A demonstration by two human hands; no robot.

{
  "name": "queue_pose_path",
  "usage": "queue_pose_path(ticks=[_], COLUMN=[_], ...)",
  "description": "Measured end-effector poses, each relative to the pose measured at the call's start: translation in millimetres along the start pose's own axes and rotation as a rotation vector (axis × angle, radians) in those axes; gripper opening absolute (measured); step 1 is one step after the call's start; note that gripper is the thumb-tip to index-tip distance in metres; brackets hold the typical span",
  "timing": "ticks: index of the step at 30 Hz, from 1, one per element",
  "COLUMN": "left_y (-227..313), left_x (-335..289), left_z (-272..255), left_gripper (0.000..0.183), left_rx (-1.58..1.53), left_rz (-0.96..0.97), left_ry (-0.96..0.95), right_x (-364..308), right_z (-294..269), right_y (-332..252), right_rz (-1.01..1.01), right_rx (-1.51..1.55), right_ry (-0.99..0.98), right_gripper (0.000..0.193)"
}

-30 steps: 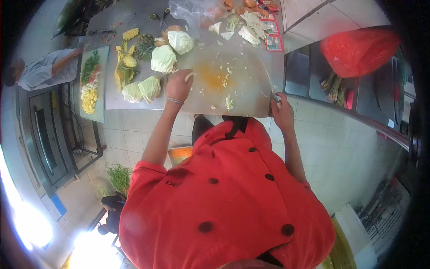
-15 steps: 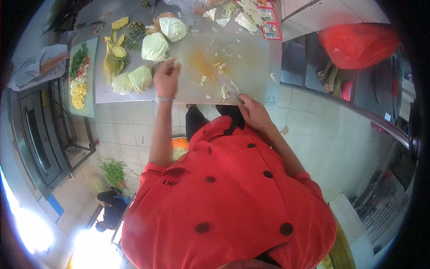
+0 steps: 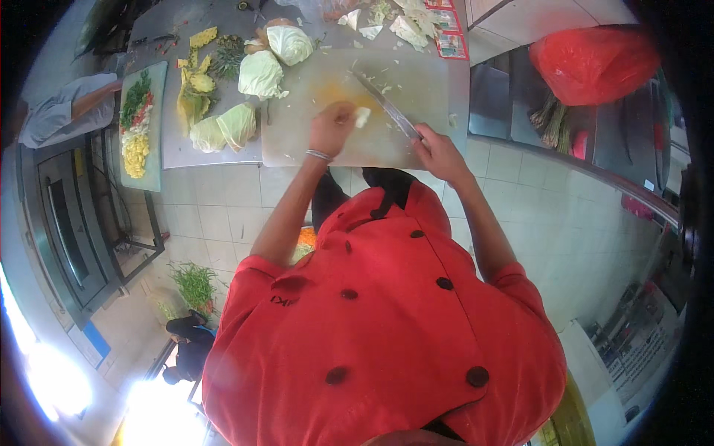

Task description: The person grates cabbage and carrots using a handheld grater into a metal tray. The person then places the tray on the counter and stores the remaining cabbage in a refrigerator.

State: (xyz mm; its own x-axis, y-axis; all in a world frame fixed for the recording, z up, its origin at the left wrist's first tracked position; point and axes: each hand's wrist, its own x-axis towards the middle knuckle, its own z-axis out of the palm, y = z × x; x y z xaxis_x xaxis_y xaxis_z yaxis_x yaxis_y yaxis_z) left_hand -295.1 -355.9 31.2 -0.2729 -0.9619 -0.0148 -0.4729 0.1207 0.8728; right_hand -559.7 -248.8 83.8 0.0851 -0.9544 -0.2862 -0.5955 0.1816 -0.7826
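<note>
My right hand (image 3: pixel 440 154) is closed around the handle of a kitchen knife (image 3: pixel 388 106), whose blade slants up and left over a pale, yellow-stained cutting board (image 3: pixel 420 78). Curled above the same board, my left hand (image 3: pixel 332 128) has a small white vegetable piece (image 3: pixel 362 117) at its fingertips. Small pale scraps are scattered around the blade. Beyond my left hand sit a cabbage half (image 3: pixel 260 75) and another cabbage (image 3: pixel 289 44). Two pale cabbage pieces (image 3: pixel 236 128) lie near the table's front edge.
A green board (image 3: pixel 152 104) at the left bears chopped herbs and yellow cubes. Pineapple peel (image 3: pixel 195 83) lies beside it. Cabbage leaves (image 3: pixel 409 31) and red packets (image 3: pixel 451 44) are at the far right. A red bag (image 3: pixel 595 67) rests on the side counter. A co-worker's arm (image 3: pixel 93 100) reaches in at left.
My left hand has moved right, away from the cabbages and over the board, where a white piece now shows at its fingers. My right hand and the knife have shifted slightly right and up.
</note>
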Motion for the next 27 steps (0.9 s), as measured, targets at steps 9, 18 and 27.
queue_pose_path(ticks=[9, 18, 27], left_y=[14.7, 13.0, 24.5], left_x=[-9.8, -17.4, -16.4], left_z=[16.6, 21.2, 26.5], left_gripper=[0.013, 0.015, 0.017], left_rx=[0.467, 0.441, 0.512], left_rz=[0.582, 0.575, 0.534], left_ry=[0.013, 0.021, -0.027], right_x=[-8.7, -14.6, -27.0], right_z=[16.8, 23.1, 19.1], right_y=[-0.8, -15.0, -27.6], right_rz=[-0.035, 0.003, 0.077], right_rx=[-0.075, -0.403, -0.628], right_ry=[0.084, -0.048, -0.203], right_gripper=[0.033, 0.034, 0.022])
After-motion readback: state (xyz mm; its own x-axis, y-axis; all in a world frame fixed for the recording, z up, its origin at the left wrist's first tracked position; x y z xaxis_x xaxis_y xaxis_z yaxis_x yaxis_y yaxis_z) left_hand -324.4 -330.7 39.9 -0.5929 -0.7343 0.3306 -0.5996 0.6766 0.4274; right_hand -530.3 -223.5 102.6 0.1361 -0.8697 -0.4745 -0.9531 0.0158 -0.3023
